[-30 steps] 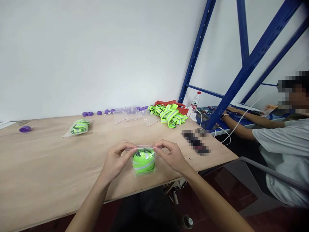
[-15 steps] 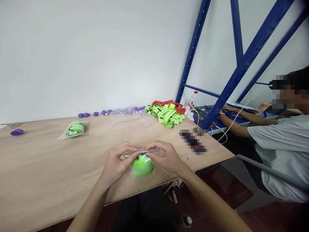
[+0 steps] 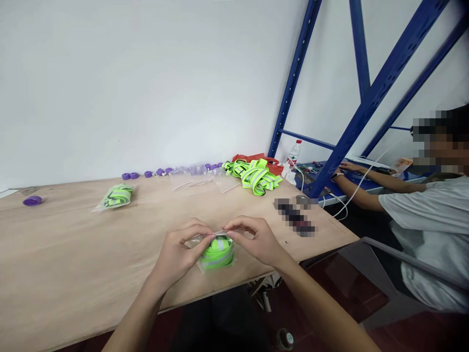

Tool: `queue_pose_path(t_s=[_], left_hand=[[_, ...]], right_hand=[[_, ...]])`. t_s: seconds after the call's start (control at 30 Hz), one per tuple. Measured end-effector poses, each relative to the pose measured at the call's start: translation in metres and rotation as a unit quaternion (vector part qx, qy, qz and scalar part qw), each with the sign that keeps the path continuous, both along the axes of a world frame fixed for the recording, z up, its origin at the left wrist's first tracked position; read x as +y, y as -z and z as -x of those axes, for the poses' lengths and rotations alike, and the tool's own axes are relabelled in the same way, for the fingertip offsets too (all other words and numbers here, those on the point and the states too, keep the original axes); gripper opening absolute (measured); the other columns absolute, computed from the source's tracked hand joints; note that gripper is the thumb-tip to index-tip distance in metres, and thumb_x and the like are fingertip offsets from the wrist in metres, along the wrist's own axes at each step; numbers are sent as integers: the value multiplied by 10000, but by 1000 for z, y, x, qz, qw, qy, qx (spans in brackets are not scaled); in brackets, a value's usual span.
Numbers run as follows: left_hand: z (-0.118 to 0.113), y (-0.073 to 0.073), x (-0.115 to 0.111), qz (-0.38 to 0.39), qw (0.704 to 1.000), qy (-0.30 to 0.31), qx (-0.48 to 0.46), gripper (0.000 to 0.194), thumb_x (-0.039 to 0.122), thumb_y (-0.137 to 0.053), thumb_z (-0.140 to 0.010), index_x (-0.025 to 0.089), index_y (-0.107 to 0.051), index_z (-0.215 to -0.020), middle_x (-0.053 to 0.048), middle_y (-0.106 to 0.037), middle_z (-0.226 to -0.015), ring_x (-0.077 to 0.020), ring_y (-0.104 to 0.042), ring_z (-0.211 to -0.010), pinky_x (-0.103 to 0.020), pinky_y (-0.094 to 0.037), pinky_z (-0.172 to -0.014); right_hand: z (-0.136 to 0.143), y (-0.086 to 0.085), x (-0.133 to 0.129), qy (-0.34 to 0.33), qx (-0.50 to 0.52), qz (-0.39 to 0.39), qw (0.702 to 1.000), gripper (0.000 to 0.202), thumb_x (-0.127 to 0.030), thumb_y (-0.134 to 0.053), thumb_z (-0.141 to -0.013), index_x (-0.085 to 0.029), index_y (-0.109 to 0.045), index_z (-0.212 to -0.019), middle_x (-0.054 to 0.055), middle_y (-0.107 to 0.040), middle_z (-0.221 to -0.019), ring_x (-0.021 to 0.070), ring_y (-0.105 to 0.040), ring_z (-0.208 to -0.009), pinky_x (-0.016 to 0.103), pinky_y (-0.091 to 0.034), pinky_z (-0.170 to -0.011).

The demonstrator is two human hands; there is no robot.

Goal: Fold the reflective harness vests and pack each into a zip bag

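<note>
A clear plastic bag with a rolled neon-green reflective strap (image 3: 217,255) inside rests near the front edge of the wooden table (image 3: 73,264). My left hand (image 3: 185,247) pinches the bag's top edge between thumb and fingers. On the same edge, a little to the right, my right hand (image 3: 254,238) has its own pinch. The two hands are close together, their thumbs a short way apart. Another bagged green strap (image 3: 119,195) lies farther back on the left. Loose green straps (image 3: 256,177) are heaped at the back right.
Purple rolls and flat clear bags (image 3: 190,177) line the wall side. A purple ring (image 3: 32,201) lies far left. A blue metal frame (image 3: 351,117) rises on the right, beside a bottle (image 3: 293,152), white cables and a seated person (image 3: 432,215). Blurred dark items lie at the table's right.
My left hand has moved slightly right along the bag's top edge, closer to my right hand. The whole view has shifted a little.
</note>
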State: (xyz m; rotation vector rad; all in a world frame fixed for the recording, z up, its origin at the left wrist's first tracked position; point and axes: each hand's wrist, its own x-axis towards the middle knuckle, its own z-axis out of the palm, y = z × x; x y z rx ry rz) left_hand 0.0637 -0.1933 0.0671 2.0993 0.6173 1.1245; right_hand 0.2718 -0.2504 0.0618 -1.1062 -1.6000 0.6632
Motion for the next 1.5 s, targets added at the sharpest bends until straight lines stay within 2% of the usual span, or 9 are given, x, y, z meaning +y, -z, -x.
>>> queue_pose_path(t_s=[0.3,0.73,0.93,1.03,1.1,1.2,1.3,1.4,1.5], left_hand=[[28,3,9,85,996,-27,15,116,321,-714,-876,217,-755,-845,-53,-747,-885,-199,-689,-823,-273,-526,-734],[44,12,14,19,998,-61,-2,146,263,-654,-923,205,-715,-804,-29,-718,-804,-164,-653,-756,-264,-488,-705],[46,-3,10,76,994,-50,57,115,324,-691,-894,216,-725,-912,-38,-741,-947,-192,-680,-883,-276,-523,-788],[42,-13,10,141,985,-2,103,387,369,-766,-821,255,-703,-1186,-52,-715,-1221,-229,-676,-1055,-294,-545,-864],[40,-18,16,178,974,39,133,367,394,-733,-838,234,-735,-1169,-63,-742,-1175,-235,-694,-1017,-299,-564,-838],[45,-27,38,208,966,35,153,307,435,-674,-857,165,-804,-923,-79,-782,-864,-215,-711,-784,-289,-583,-687],[63,-41,78,191,970,-52,139,320,458,-724,-784,156,-808,-851,-87,-782,-821,-217,-709,-719,-299,-597,-621],[87,-52,127,96,976,-179,82,341,485,-726,-757,166,-797,-852,-89,-784,-848,-241,-728,-760,-334,-618,-671],[108,-42,169,-70,948,-295,97,369,492,-602,-853,178,-762,-961,-104,-778,-1034,-253,-730,-940,-345,-606,-823]], right_hand=[[-15,14,1,6,33,-8,999,211,-389,-657,-913,-209,-760,-873,77,-780,-932,218,-725,-863,322,-580,-768],[-14,12,2,34,6,-21,999,190,-374,-691,-884,-201,-736,-819,76,-779,-877,212,-730,-812,293,-589,-714],[-10,13,4,58,-33,-92,994,124,-264,-660,-898,-202,-733,-819,61,-772,-819,194,-722,-738,267,-577,-663],[-2,10,6,50,-34,-95,994,104,-236,-666,-891,-208,-741,-823,53,-773,-803,188,-723,-716,261,-584,-651],[3,9,7,40,-22,-96,994,93,-234,-672,-887,-214,-750,-839,52,-779,-824,192,-738,-745,265,-599,-674],[5,10,10,28,19,-74,997,121,-270,-678,-894,-232,-757,-977,60,-787,-956,193,-762,-777,275,-626,-692],[-3,16,13,37,58,-38,997,211,-320,-667,-912,-251,-725,-1103,64,-777,-1049,181,-768,-747,297,-648,-694],[-16,26,14,59,73,-19,995,238,-351,-670,-912,-251,-714,-1124,63,-778,-1033,181,-768,-753,316,-659,-706],[-28,38,12,78,73,0,994,258,-391,-677,-900,-234,-723,-1100,72,-780,-1006,192,-766,-750,338,-665,-713]])
